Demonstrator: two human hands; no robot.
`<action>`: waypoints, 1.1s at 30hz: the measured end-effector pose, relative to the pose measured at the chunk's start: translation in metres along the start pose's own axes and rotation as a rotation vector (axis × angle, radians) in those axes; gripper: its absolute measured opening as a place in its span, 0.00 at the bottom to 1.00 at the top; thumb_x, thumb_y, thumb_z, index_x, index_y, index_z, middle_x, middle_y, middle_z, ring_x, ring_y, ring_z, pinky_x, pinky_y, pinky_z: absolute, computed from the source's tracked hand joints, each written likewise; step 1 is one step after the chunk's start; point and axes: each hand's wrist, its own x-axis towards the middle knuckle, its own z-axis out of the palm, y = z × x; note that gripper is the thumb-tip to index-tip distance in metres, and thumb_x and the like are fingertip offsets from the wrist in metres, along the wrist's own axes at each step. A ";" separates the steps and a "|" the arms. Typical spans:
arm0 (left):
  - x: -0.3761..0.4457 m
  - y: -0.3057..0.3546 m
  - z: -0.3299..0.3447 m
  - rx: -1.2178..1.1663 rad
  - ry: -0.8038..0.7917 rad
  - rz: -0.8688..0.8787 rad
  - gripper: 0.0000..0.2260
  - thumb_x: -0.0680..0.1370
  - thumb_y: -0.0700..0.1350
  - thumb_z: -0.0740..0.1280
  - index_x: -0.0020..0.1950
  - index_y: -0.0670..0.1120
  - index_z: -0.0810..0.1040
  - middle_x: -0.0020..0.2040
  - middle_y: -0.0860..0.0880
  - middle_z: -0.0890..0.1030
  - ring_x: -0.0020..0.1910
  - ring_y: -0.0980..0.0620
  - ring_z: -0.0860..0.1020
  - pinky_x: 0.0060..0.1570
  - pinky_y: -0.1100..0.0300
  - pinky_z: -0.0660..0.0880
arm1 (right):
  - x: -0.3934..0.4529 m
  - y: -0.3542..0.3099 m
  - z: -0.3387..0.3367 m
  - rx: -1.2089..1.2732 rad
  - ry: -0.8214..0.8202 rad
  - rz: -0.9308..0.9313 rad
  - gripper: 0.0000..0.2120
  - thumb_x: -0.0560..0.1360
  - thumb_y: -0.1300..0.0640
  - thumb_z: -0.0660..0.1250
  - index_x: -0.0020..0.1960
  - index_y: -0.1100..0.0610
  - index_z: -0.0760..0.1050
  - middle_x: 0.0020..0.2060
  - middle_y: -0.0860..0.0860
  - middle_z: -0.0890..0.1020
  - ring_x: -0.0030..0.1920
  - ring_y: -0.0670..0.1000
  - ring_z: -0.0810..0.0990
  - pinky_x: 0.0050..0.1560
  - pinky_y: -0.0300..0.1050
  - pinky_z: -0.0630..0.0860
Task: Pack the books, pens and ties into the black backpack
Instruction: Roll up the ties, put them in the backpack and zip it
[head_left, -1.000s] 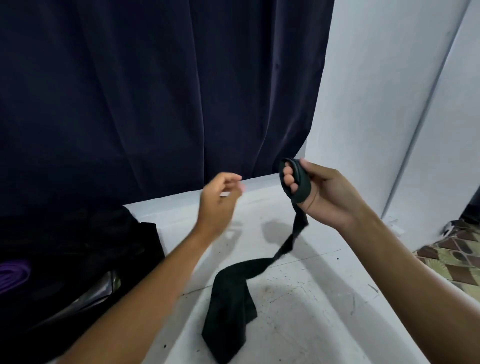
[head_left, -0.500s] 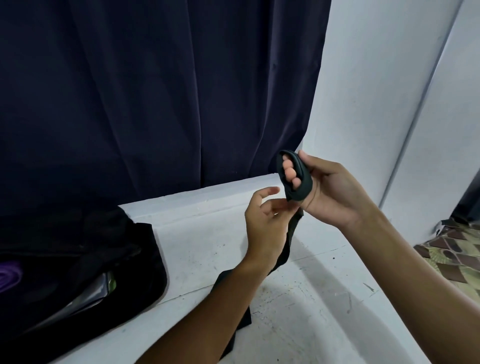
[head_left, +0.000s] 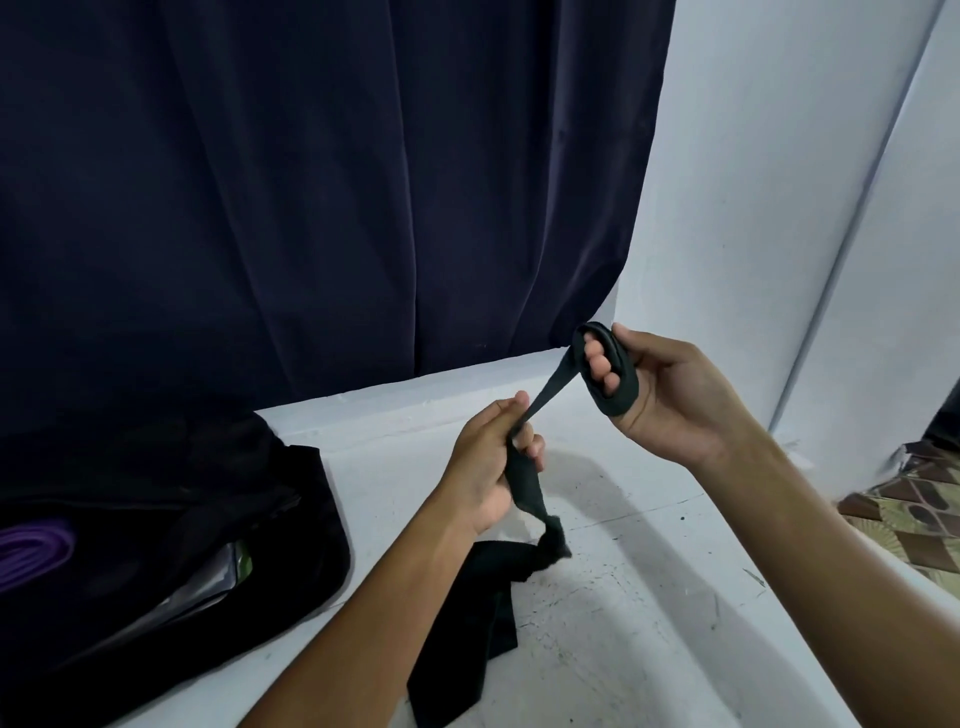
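Observation:
A black tie (head_left: 524, 480) is wound in a loop around the fingers of my right hand (head_left: 670, 395), held above the white table. My left hand (head_left: 488, 462) grips the tie's strand just below and left of that loop, pulling it taut. The tie's wide end lies crumpled on the table under my left forearm. The black backpack (head_left: 171, 525) lies open at the left. Inside it I see a rolled purple tie (head_left: 31, 551) and a shiny book cover (head_left: 208, 577).
A dark navy curtain (head_left: 311, 182) hangs behind the white table (head_left: 623, 597). A white wall (head_left: 779, 156) stands at the right. Patterned floor (head_left: 919, 514) shows past the table's right edge.
My left hand came from the open air at the left over to the tie, closed on the strand and pulled it down and left. The right hand kept its loop.

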 end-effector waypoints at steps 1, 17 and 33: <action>-0.001 -0.001 -0.001 0.001 0.002 -0.016 0.14 0.81 0.50 0.63 0.39 0.47 0.65 0.25 0.52 0.62 0.24 0.54 0.63 0.29 0.61 0.64 | 0.001 0.001 0.001 0.003 -0.001 -0.007 0.18 0.79 0.58 0.58 0.39 0.64 0.83 0.34 0.54 0.83 0.30 0.48 0.81 0.28 0.36 0.78; -0.018 -0.012 -0.008 0.219 0.115 0.266 0.08 0.74 0.38 0.72 0.46 0.42 0.74 0.32 0.44 0.81 0.27 0.51 0.74 0.31 0.62 0.72 | 0.020 0.021 0.003 -0.157 0.040 -0.306 0.12 0.82 0.66 0.54 0.58 0.69 0.74 0.49 0.61 0.83 0.51 0.58 0.84 0.48 0.45 0.81; -0.039 -0.029 -0.010 0.379 0.058 0.273 0.21 0.77 0.35 0.69 0.66 0.52 0.70 0.42 0.43 0.86 0.41 0.46 0.85 0.46 0.56 0.82 | 0.044 0.050 -0.021 -0.733 0.180 -0.538 0.10 0.81 0.68 0.58 0.57 0.63 0.76 0.49 0.56 0.85 0.50 0.52 0.85 0.53 0.48 0.81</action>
